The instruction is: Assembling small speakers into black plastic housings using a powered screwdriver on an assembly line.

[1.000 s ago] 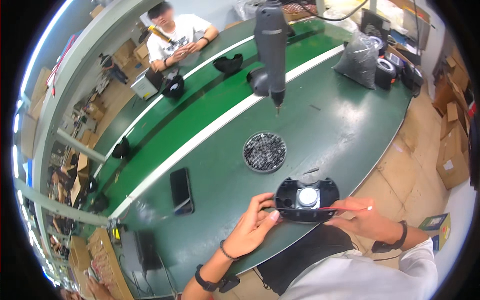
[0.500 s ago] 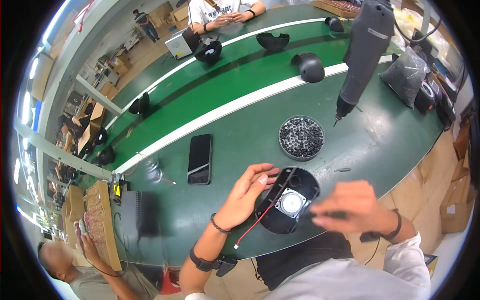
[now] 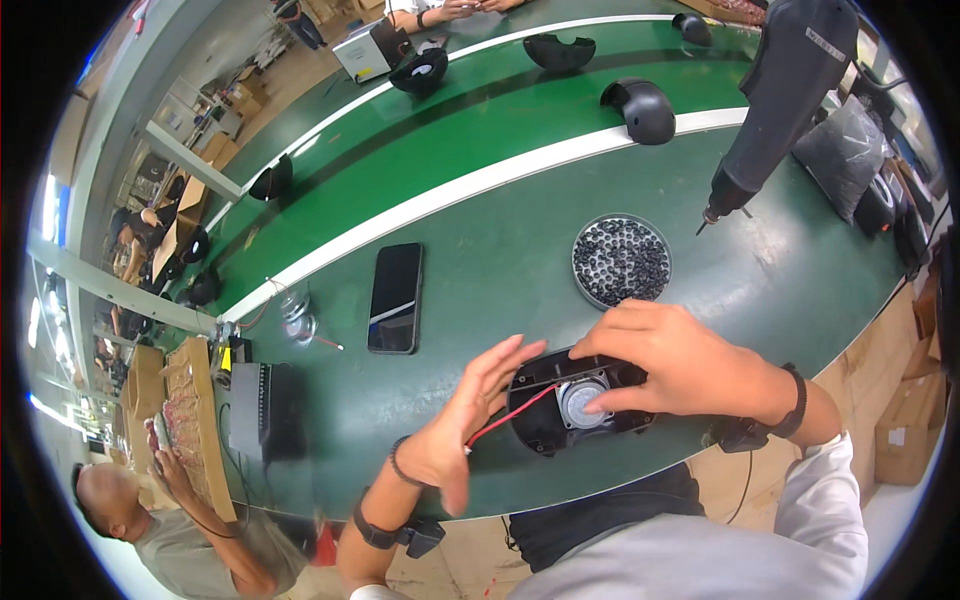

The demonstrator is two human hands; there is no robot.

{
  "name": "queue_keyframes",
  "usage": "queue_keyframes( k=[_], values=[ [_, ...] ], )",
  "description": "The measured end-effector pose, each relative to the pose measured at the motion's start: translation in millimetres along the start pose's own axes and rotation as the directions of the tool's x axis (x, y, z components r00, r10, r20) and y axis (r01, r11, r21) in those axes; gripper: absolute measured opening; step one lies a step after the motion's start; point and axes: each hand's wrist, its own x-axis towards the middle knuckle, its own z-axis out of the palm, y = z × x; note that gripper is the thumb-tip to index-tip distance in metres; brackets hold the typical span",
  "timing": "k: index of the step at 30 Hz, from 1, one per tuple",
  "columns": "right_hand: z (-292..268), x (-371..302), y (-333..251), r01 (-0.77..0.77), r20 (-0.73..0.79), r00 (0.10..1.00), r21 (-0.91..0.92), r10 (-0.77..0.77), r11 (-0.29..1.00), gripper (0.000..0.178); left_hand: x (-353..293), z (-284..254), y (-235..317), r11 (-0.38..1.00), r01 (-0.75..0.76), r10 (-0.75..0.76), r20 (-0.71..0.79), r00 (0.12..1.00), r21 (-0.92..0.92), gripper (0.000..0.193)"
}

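Note:
A black plastic shell (image 3: 540, 432) lies near the table's front edge, with a round silver speaker (image 3: 582, 402) seated in it. From the speaker a red wire (image 3: 512, 411) runs left; its white plug end is beside my left palm. My right hand (image 3: 690, 365) is closed over the shell's right part, fingers on the far rim and thumb at the speaker, hiding that side. At the shell's left end my left hand (image 3: 465, 415) is open, fingers stretched and thumb apart. Just beyond the shell stands a round dish (image 3: 622, 262) full of small black parts.
A black electric screwdriver (image 3: 780, 110) hangs at the upper right. A phone (image 3: 396, 298) lies left of the dish. Black half-round shells (image 3: 645, 112) sit along the green belt (image 3: 460, 150). A dark box (image 3: 268, 410) stands at left, near a co-worker (image 3: 215, 540).
My right hand has come left onto the shell, which has turned so its long side runs left to right. My left hand has opened off its edge. The view has shifted slightly.

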Motion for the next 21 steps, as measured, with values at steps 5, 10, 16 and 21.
queue_keyframes(
  k=[5,10,16,21],
  values=[
    [4.3,7.6,2.9,-0.091,-0.047,0.994,0.062,0.094,0.994,0.041,5.7,7.2,-5.8,0.912,-0.093,0.125,-0.055,0.991,0.4,0.154],
    [10.3,4.4,-5.1,-0.067,-0.156,0.985,0.056,0.075,0.996,0.039,12.8,13.5,-14.4,0.781,-0.05,0.213,-0.19,0.958,0.623,0.117],
    [6.4,2.7,-8.4,-0.004,-0.202,0.979,-0.157,-0.028,0.988,0.042,12.7,10.8,-20.3,0.795,-0.012,0.189,-0.228,0.955,0.606,0.117],
    [5.3,4.5,-4.0,-0.001,-0.13,0.991,-0.197,-0.025,0.98,0.043,14.7,14.2,-23.5,0.75,-0.065,0.256,-0.198,0.946,0.658,0.118]
  ],
)
